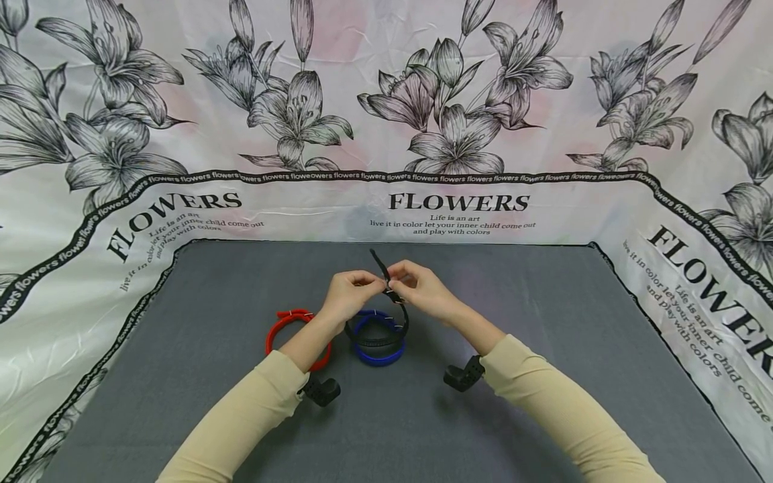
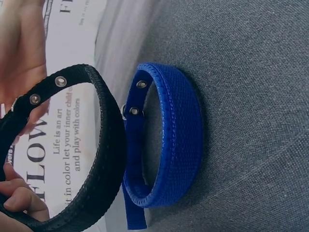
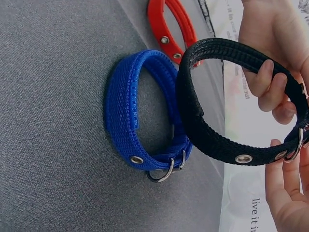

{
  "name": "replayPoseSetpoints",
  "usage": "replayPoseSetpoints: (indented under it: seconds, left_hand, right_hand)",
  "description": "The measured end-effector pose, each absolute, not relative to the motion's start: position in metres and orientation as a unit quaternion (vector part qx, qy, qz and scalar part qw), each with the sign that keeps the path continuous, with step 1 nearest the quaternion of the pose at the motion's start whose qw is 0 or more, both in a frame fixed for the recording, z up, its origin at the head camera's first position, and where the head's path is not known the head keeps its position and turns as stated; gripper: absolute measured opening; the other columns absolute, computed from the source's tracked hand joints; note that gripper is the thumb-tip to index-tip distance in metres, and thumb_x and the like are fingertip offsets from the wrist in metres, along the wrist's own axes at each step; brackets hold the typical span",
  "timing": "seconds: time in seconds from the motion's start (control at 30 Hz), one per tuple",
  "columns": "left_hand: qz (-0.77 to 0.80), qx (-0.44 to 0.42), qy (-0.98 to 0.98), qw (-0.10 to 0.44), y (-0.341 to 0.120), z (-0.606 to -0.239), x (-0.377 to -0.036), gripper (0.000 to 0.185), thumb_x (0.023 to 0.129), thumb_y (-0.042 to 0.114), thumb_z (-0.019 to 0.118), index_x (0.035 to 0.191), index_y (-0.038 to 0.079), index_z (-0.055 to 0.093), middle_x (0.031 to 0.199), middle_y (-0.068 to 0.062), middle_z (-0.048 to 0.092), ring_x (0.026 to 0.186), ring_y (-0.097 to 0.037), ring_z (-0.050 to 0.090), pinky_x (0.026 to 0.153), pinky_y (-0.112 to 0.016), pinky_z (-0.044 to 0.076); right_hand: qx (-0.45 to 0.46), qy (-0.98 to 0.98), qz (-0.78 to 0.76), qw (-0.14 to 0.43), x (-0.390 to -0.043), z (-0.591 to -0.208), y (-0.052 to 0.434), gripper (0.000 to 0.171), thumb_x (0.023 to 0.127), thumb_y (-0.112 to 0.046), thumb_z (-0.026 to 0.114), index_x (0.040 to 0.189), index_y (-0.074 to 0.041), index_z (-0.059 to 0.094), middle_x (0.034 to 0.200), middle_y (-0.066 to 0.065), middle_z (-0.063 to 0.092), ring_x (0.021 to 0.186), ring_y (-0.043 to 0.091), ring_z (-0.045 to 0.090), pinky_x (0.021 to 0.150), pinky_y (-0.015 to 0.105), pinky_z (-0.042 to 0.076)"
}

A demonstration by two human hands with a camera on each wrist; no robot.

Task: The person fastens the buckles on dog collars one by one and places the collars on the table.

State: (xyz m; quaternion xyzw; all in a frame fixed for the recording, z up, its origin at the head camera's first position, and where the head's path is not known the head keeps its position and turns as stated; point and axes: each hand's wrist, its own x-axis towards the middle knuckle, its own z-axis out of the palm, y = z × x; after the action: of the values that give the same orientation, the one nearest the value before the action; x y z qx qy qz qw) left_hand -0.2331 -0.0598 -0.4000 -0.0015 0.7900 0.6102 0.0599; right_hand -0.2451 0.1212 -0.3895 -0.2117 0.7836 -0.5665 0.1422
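Note:
Both hands hold a black collar [image 1: 377,343] with metal eyelets and a ring, raised upright. My left hand [image 1: 350,292] pinches it near the buckle from the left. Opposite, my right hand [image 1: 423,290] pinches the strap by the buckle, and its loose end points upward between the hands. Curled left fingers [image 3: 265,79] lie against the black band in the right wrist view. Just behind and below the black loop, a blue collar [image 2: 186,135] stands on edge on the cloth, closed into a ring. Fingers hide part of the buckle.
A red collar [image 1: 271,337] lies left of the blue one, partly hidden by the left forearm. Grey cloth [image 1: 531,308] covers the table. A white flower-printed sheet [image 1: 338,208] rises behind and at the sides. Black wrist cameras [image 1: 464,374] hang below the sleeves.

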Motion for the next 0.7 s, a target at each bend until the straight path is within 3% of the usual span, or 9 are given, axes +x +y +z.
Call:
replayPoseSetpoints:
  seconds: [0.2, 0.43, 0.7]
  left_hand:
    - [0.607, -0.009, 0.792, 0.066, -0.0586, -0.3998, -0.2322, 0.013, 0.082, 0.029, 0.069, 0.086, 0.016, 0.073, 0.091, 0.000, 0.065, 0.084, -0.020, 0.057, 0.067, -0.029, 0.045]
    - [0.623, 0.000, 0.780, 0.064, -0.0608, -0.3993, -0.2310, 0.018, 0.083, 0.034, 0.067, 0.090, 0.018, 0.071, 0.091, 0.000, 0.062, 0.085, -0.021, 0.054, 0.069, -0.031, 0.043]
    - [0.638, 0.023, 0.765, 0.087, -0.0677, -0.3992, -0.2293, 0.028, 0.085, 0.030, 0.066, 0.108, 0.015, 0.065, 0.101, -0.002, 0.062, 0.099, -0.034, 0.054, 0.084, -0.048, 0.044]
  right_hand:
    - [-0.213, 0.789, -0.556, 0.148, -0.2455, -0.3896, 0.1234, 0.023, 0.094, -0.018, 0.054, 0.114, -0.007, 0.054, 0.111, 0.012, 0.054, 0.096, 0.024, 0.059, 0.078, 0.040, 0.053]
    - [-0.200, 0.790, -0.563, 0.135, -0.2464, -0.3890, 0.1251, 0.027, 0.094, -0.018, 0.054, 0.118, -0.006, 0.053, 0.108, 0.011, 0.053, 0.095, 0.023, 0.057, 0.078, 0.042, 0.052]
    - [-0.180, 0.788, -0.576, 0.122, -0.2491, -0.3895, 0.1282, 0.031, 0.093, -0.018, 0.055, 0.120, -0.003, 0.052, 0.108, 0.011, 0.053, 0.094, 0.021, 0.057, 0.077, 0.034, 0.053]
